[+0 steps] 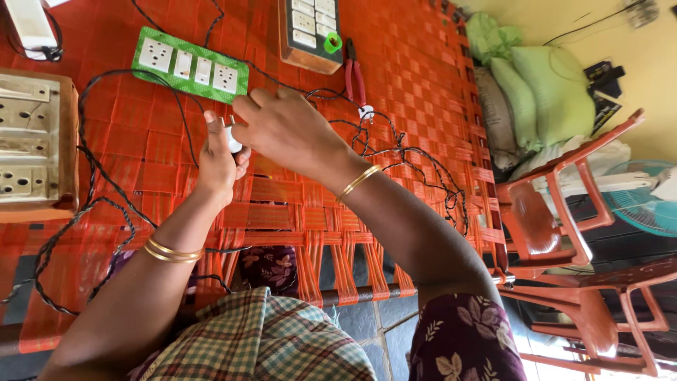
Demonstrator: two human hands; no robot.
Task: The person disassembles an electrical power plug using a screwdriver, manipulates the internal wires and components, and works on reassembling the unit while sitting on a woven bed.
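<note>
at the bottom of the frame i see the checked cloth (261, 339) on the person's lap, and just above it both wrists with gold bangles (173, 252). in the middle, the left hand (220, 159) is closed around a small white plug (233, 141), and the right hand (285, 127) has its fingertips pressed together on the top of the same plug, pinching some small part that i cannot make out. i think the small part could slip from the fingers and fall through the gaps of the weave, because the hands work in the air above it. also the black twisted wire (395, 152) lies in loops near the right wrist and could catch on the bangle. the surface is an orange woven cot (395, 63). farther up lie a green socket board (192, 65), red pliers (355, 74) and a wooden switch board (35, 144) at the left edge. at the right of the frame stand red plastic chairs (564, 204) and green sacks (543, 85) by a yellow wall.
</note>
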